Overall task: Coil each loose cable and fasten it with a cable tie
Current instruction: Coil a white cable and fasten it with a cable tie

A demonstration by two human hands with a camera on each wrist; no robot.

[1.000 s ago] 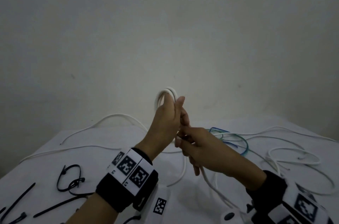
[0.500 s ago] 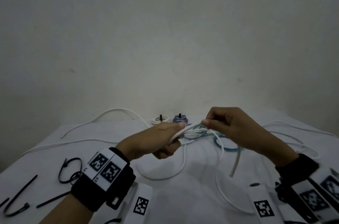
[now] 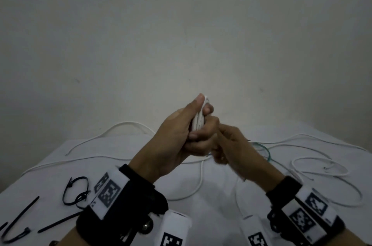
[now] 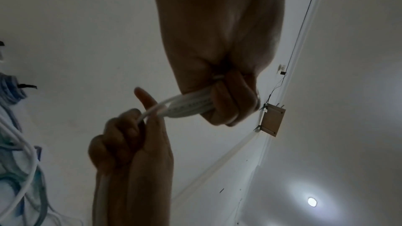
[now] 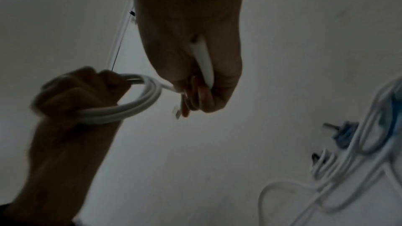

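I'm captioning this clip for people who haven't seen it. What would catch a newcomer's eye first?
The two hands meeting above the table: the left hand grips a coiled white cable, while the right hand holds its free strand. Next, black cable ties lie at the table's near left, and loose white cables sprawl at the right.

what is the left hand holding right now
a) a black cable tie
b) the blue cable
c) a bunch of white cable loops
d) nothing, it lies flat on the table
c: the left hand is raised above the table with its fingers curled round several loops of white cable, while the right hand holds that cable's free end close beside it.
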